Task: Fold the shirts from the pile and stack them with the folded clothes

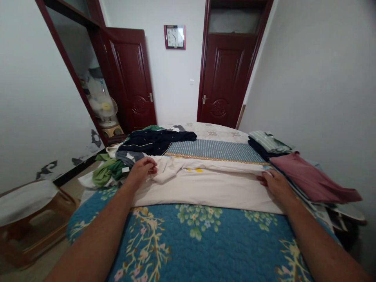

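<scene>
A cream shirt (214,190) lies in a long, wide strip across the blue floral cover, with a bit of yellow print showing in its upper fold. At its left end my left hand (143,168) is closed, fingers pinched on a bunched part of the cloth that looks like a sleeve. My right hand (274,183) grips the upper edge at the right end, its thumb and fingers together on the fabric. The edge between the hands is slightly raised. Part of the shirt's right end is hidden behind my right hand and forearm.
Loose clothes, including a navy garment (152,141) and a green one (104,170), are heaped at the left. Folded clothes, with a pink garment (314,176) on top, are stacked at the right. A stool (29,207) stands left of the floral-covered table (202,243).
</scene>
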